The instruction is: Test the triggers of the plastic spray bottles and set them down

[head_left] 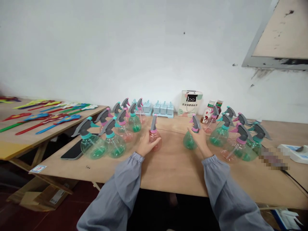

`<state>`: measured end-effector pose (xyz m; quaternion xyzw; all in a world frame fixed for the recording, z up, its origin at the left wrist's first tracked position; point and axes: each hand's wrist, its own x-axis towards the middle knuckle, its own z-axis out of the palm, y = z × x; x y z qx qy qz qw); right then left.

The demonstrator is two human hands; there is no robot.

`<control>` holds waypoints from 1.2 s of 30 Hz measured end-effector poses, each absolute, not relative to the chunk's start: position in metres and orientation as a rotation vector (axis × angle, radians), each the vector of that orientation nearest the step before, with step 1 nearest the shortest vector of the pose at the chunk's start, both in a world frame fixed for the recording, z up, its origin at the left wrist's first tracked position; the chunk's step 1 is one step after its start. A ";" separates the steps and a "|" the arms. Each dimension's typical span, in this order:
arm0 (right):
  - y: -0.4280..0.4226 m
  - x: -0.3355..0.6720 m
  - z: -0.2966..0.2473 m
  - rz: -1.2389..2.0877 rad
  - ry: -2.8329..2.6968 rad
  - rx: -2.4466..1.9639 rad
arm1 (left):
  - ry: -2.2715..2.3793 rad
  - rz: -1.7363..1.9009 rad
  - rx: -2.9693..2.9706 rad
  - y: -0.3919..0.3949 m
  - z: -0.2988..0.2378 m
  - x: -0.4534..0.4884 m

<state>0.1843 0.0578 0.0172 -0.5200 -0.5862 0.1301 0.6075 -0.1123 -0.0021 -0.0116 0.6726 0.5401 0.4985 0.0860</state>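
Observation:
My left hand (pixel 145 144) is wrapped round a pink spray bottle (pixel 154 136) with a grey trigger head, standing on the wooden table (pixel 173 166). My right hand (pixel 201 141) grips a green spray bottle (pixel 190 138) with a grey and pink head, also upright on the table. Both arms wear grey sleeves. Several more spray bottles stand in a cluster to the left (pixel 113 141) and another cluster to the right (pixel 237 141).
A black phone (pixel 72 151) lies near the table's left edge. Light blue moulds (pixel 163 109), a small paper bag (pixel 190 102) and drink bottles (pixel 211 110) stand by the wall. Coloured plastic toys (pixel 45 117) cover a second table at left. A white device (pixel 297 152) sits at right.

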 end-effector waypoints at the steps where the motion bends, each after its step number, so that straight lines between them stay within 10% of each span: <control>1: 0.055 0.187 0.011 0.296 -1.358 -1.184 | 1.611 1.482 2.006 -0.002 -0.011 -0.113; 36: 0.188 0.236 -0.053 0.109 -1.215 -1.461 | 1.557 1.513 2.010 -0.002 -0.013 -0.114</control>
